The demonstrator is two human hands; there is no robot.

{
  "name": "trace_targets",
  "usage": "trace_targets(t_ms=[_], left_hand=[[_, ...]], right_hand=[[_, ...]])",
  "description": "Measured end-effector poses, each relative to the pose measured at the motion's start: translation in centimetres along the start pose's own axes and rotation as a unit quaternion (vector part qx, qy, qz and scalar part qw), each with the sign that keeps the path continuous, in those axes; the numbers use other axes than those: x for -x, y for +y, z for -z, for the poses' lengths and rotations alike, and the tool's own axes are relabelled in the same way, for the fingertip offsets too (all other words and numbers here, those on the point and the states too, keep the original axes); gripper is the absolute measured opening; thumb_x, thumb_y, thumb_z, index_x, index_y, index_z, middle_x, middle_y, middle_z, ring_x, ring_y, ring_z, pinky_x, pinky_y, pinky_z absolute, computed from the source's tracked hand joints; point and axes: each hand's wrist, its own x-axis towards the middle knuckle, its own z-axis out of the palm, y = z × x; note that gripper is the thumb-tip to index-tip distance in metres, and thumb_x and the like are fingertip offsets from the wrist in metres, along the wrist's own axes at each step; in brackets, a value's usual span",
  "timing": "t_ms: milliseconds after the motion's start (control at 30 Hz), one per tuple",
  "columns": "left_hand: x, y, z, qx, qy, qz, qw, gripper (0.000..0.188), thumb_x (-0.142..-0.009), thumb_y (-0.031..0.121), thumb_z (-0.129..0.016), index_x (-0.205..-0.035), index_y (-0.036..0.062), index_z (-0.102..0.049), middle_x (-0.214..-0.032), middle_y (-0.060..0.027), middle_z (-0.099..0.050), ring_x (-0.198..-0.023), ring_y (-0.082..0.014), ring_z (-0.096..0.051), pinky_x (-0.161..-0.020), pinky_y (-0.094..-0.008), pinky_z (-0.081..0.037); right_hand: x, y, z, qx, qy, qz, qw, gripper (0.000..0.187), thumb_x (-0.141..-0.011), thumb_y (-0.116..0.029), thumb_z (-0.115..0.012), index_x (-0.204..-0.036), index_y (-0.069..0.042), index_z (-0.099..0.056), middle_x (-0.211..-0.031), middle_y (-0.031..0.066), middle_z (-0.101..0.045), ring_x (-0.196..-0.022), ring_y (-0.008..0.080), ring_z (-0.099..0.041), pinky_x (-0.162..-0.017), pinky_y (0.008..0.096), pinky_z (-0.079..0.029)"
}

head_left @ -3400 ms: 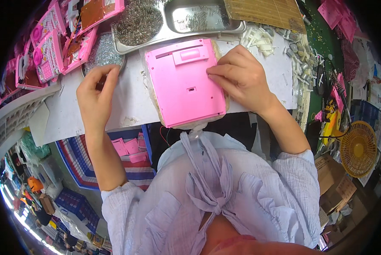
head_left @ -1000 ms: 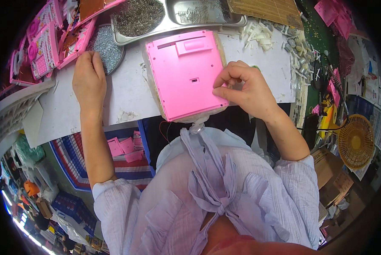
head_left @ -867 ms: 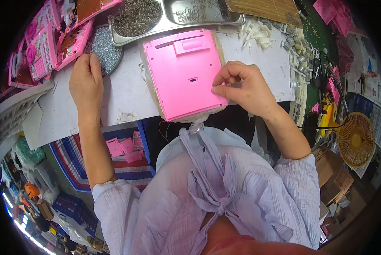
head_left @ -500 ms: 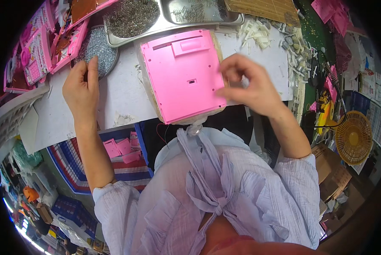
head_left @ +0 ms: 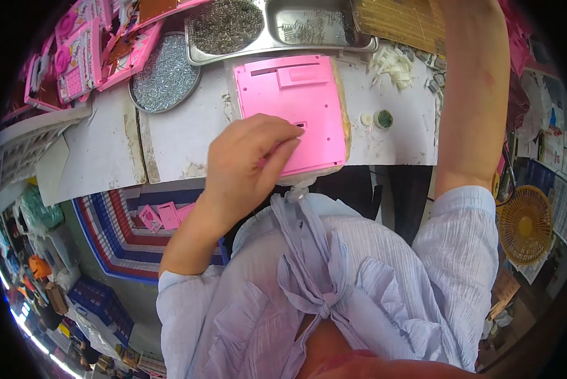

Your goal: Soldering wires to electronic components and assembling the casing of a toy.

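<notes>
The pink case [head_left: 293,104] lies back up on the white table [head_left: 176,129], close to its near edge; its shell looks whole, but dark holes show near the right side and whether screws sit in them cannot be told, leaving how much is done unclear. The left hand [head_left: 245,158] makes a narrow pinch by the middle slot, anything between the fingertips too small to tell, while the right hand is out of view, its grip unknown. No writing shows on the case, and a sheet [head_left: 564,218] far right is unreadable.
</notes>
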Motion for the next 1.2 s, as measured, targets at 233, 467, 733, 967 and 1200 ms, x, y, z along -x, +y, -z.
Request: trace_targets(t_ms=[233,467,733,967,1200], left_hand=[[0.4,-0.5,-2.2,0.046,0.018,0.018,0.999,0.011,-0.086,0.002,-0.074,-0.096,0.0041,-0.072,-0.089,-0.0087,-0.073,-0.076,-0.0247,-0.068,-0.067,-0.0343,-0.052],[0.4,-0.2,-1.7,0.039,0.016,0.023,0.999,0.013,-0.083,0.007,-0.078,-0.094,0.0058,-0.071,-0.085,-0.0083,-0.071,-0.075,-0.0251,-0.067,-0.066,-0.0356,-0.051],[-1.2,-3.0,3.1,-0.113,0.089,-0.029,0.989,0.020,-0.079,0.015,-0.080,-0.095,0.0073,-0.070,-0.093,-0.0081,-0.070,-0.085,-0.0295,-0.068,-0.073,-0.0401,-0.049],[-1.6,-10.8,8.4,-0.369,0.160,0.063,0.913,0.011,-0.087,0.017,-0.075,-0.095,0.0092,-0.076,-0.092,-0.0078,-0.070,-0.084,-0.0296,-0.068,-0.081,-0.0403,-0.048],[-2.3,-11.4,7.9,-0.337,0.203,0.015,0.919,0.011,-0.092,0.013,-0.073,-0.095,0.0031,-0.075,-0.091,-0.0105,-0.071,-0.082,-0.0241,-0.069,-0.077,-0.0347,-0.053]], right_hand=[[10.3,4.3,-7.0,-0.212,-0.052,0.117,0.969,0.033,-0.097,-0.036,-0.063,-0.117,-0.012,-0.055,-0.066,-0.0034,-0.052,-0.059,0.0122,-0.051,-0.058,0.0301,-0.041],[12.5,3.3,-10.5,-0.157,0.088,0.079,0.980,0.031,-0.095,-0.037,-0.067,-0.109,-0.014,-0.051,-0.063,-0.0054,-0.049,-0.053,0.0101,-0.049,-0.057,0.0296,-0.041],[10.9,4.7,-10.4,-0.180,0.066,0.114,0.975,0.032,-0.093,-0.036,-0.066,-0.107,-0.011,-0.051,-0.061,-0.0038,-0.049,-0.054,0.0123,-0.047,-0.059,0.0312,-0.041],[11.1,5.8,-9.1,-0.176,0.067,0.103,0.977,0.031,-0.093,-0.035,-0.064,-0.109,-0.011,-0.052,-0.062,-0.0039,-0.049,-0.056,0.0119,-0.046,-0.062,0.0315,-0.040],[15.1,4.2,-9.6,-0.135,0.147,0.050,0.979,0.034,-0.092,-0.038,-0.069,-0.106,-0.012,-0.051,-0.059,-0.0046,-0.047,-0.051,0.0120,-0.046,-0.059,0.0322,-0.042]])
